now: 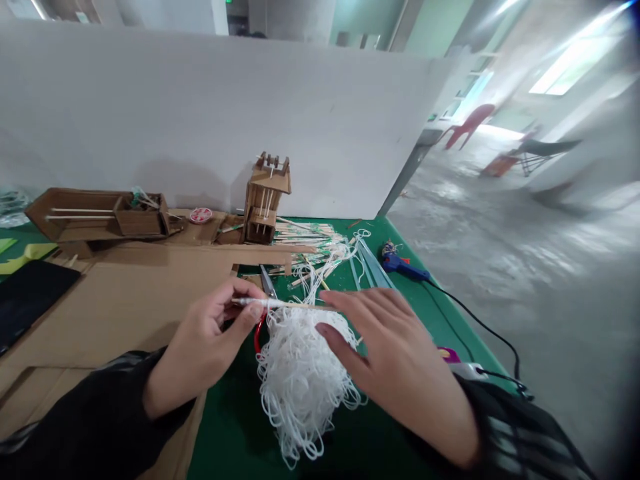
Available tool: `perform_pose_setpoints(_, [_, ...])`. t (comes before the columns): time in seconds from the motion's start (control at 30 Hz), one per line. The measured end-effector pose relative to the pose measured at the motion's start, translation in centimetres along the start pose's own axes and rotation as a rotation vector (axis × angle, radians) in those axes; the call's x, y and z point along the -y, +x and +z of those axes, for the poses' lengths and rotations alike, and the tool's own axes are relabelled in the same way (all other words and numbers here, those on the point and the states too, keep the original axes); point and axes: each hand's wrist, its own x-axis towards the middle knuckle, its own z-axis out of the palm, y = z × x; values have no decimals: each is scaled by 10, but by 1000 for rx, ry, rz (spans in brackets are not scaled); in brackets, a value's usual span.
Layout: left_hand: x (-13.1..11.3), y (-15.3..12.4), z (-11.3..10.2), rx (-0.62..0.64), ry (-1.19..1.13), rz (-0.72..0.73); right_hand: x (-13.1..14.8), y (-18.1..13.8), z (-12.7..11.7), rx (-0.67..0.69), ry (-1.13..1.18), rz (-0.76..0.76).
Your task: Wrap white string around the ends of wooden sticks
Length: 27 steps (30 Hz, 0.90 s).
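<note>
My left hand pinches a thin wooden stick between thumb and fingers. White material is wrapped around the stick's left part, and its pale right part points toward my right hand. That hand has its fingers stretched out and its thumb apart, with the fingertips at the stick's right end; whether they touch it I cannot tell. Below both hands lies a big tangled heap of white cord, with strands running up behind the stick. Scissors with red handles lie partly hidden behind my left hand and the heap.
Cardboard sheets cover the green table's left side. Behind stand a cardboard tower and a long cardboard box. Many sticks lie at the back. A blue glue gun with a black cable rests near the right edge.
</note>
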Motion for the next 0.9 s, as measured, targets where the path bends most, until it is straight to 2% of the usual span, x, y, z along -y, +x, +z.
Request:
perform_pose_setpoints(0.1, [3, 0, 9, 29, -68, -15, 7, 4, 17, 89, -13, 6])
perform_pose_setpoints(0.2, [12, 1, 17, 33, -343, -71, 2, 3, 27, 61, 10, 18])
perform_pose_setpoints(0.3, [20, 2, 25, 170, -557, -141, -1, 0, 28, 47, 29, 14])
perform_pose_setpoints(0.37, [25, 2, 30, 303, -588, -167, -1, -1, 27, 47, 45, 11])
perform_pose_setpoints(0.43, [27, 1, 32, 357, -545, -170, -1, -1, 26, 42, 56, 15])
perform_pose_setpoints(0.57, [24, -3, 33, 265, -377, -134, -4, 2, 28, 2, 68, 126])
perform_pose_setpoints(0.7, [16, -9, 34, 263, -185, -52, -9, 5, 27, -47, 95, 197])
perform_pose_setpoints(0.77, [18, -11, 35, 238, -152, -39, -10, 6, 24, -20, 194, 192])
perform_pose_setpoints(0.9, [31, -11, 36, 93, -140, -85, -8, 7, 16, 142, 435, 209])
